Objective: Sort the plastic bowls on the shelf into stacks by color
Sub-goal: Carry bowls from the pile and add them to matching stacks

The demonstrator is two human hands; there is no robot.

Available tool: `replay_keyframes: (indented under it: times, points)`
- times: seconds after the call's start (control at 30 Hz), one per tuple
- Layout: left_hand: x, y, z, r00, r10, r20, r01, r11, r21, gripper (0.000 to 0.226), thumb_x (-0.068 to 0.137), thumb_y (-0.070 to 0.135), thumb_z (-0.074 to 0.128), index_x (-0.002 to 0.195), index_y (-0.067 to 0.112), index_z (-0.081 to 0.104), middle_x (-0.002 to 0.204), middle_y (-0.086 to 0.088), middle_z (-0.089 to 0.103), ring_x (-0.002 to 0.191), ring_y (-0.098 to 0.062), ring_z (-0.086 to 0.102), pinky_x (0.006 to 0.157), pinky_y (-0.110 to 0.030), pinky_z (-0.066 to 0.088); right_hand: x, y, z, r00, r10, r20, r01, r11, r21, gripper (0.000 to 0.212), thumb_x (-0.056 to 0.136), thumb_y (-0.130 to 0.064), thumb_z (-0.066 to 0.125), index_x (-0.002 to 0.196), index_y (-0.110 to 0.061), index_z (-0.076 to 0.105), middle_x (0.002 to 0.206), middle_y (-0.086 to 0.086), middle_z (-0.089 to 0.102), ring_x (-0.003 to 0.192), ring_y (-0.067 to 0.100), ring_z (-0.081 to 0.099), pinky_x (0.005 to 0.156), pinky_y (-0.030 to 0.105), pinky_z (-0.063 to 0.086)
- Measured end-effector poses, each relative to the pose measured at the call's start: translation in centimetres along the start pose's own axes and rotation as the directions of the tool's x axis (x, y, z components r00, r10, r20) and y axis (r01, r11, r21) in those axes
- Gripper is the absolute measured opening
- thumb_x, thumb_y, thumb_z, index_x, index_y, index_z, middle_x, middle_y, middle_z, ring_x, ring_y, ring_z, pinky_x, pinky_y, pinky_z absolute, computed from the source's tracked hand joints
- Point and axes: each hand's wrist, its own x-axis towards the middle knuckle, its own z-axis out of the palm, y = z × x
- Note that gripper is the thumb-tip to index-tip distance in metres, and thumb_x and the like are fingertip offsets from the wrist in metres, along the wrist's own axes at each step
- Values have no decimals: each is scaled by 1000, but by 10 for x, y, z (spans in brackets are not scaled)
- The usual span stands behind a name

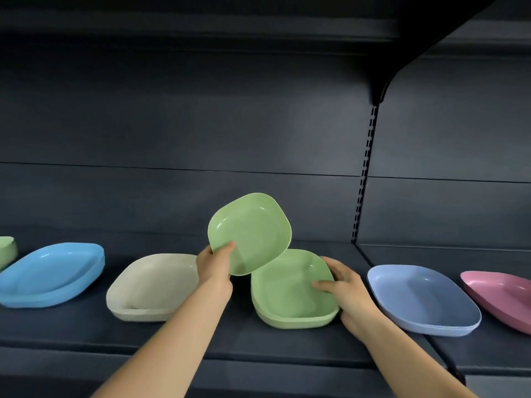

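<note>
holding a tilted green bowl pinched in the left hand above the green stack on the shelf, right hand fingers clamped on its rim; advise levelling before nesting squarely.

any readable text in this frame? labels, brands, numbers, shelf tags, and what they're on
None. No print shows on the lifted green bowl, the green stack, the beige stack, the blue stack, the periwinkle bowls or the pink bowl. The dark shelf and its back panel carry no tags or signs.
</note>
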Motion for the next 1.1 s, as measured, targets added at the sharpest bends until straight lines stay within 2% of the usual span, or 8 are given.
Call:
replay_keyframes:
  times: [0.1, 0.27, 0.43, 0.67, 0.8, 0.9, 1.0, 1.1]
  points:
    - [5, -8, -4, 998, 48, 49, -49, 999, 5, 14, 86, 3, 63, 87, 17, 64, 92, -2, 67, 90, -25, 62, 81, -34, 49, 0, -1, -1, 999, -9, 42, 7, 999, 37, 54, 74, 3, 72, 123, -14, 58, 114, 2, 68, 102, 18, 66, 81, 31, 52]
    - [8, -6, -3, 981, -4, 193, 9, 1000, -25, 16, 86, 0, 63, 97, 12, 65, 96, -7, 70, 88, -25, 66, 71, -33, 52, -7, -8, 3, 982, -167, 84, 170, 985, -39, 82, 54, -47, 77, 131, -31, 52, 129, -14, 55, 112, -11, 52, 82, 16, 47]
    - [1, -9, -1, 955, 9, 295, -71, 977, 199, 19, 81, 0, 66, 96, 13, 66, 94, -9, 72, 88, -29, 68, 80, -43, 55, -13, -9, 2, 942, -297, 159, 303, 953, -13, 83, 58, -73, 68, 131, -38, 51, 135, -11, 56, 128, 7, 48, 111, 43, 34]
    - [-11, -16, 5, 917, 94, 387, -241, 905, 350, 16, 81, 4, 65, 92, 16, 65, 91, -3, 72, 88, -24, 68, 81, -41, 53, -16, -11, 6, 926, -310, 216, 322, 947, -21, 41, 88, -38, 59, 128, -30, 54, 125, -13, 62, 118, 3, 56, 91, 25, 46]
    - [-20, -23, 8, 887, 112, 448, -322, 845, 427, 22, 83, 5, 62, 88, 26, 64, 88, 5, 72, 84, -15, 68, 77, -34, 54, -14, -7, 7, 953, -264, 146, 268, 963, -9, 35, 90, -32, 52, 124, -32, 55, 119, -13, 66, 113, 5, 60, 92, 27, 46]
    - [-22, -26, 7, 886, 77, 457, -298, 850, 434, 19, 84, 9, 64, 97, 23, 65, 94, 4, 71, 87, -14, 67, 75, -29, 53, -9, -4, 6, 970, -229, 86, 232, 972, -32, 30, 98, -32, 44, 126, -38, 55, 123, -20, 62, 118, 1, 55, 102, 29, 41]
    - [-22, -27, 6, 894, 48, 446, -252, 877, 409, 13, 86, 13, 64, 97, 20, 65, 95, 2, 71, 88, -14, 67, 70, -27, 51, -7, -5, 7, 980, -189, 57, 192, 981, -36, 25, 100, -33, 40, 112, -40, 61, 112, -25, 66, 107, -7, 60, 91, 22, 44]
    - [-21, -27, 5, 895, 5, 445, -206, 891, 404, 14, 87, 13, 64, 100, 17, 67, 95, 0, 73, 87, -16, 69, 70, -27, 52, -3, -7, 7, 992, -121, 48, 121, 993, -8, 26, 100, -30, 42, 112, -31, 65, 107, -16, 71, 104, 2, 65, 89, 25, 48]
